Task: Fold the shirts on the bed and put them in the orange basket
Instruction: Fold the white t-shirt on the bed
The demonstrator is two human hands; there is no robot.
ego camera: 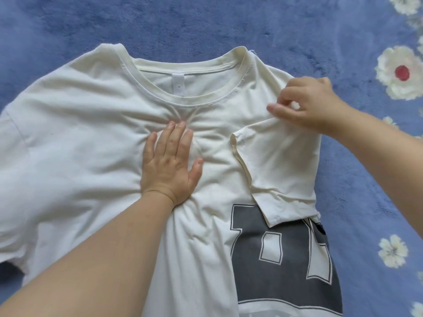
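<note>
Spread on blue floral bedding: cream cotton T-shirt, pinned mid-chest by flat, straight-fingered left hand to stop sliding; right hand pinching folded-in sleeve, apparently to square it.

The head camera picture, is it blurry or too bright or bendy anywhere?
Head view: soft even light, no glare, faint shadows under the left hand; the white shirt looks slightly soft, the right hand a bit blurred; the wide lens stretches the forearms at the bottom edge.
</note>
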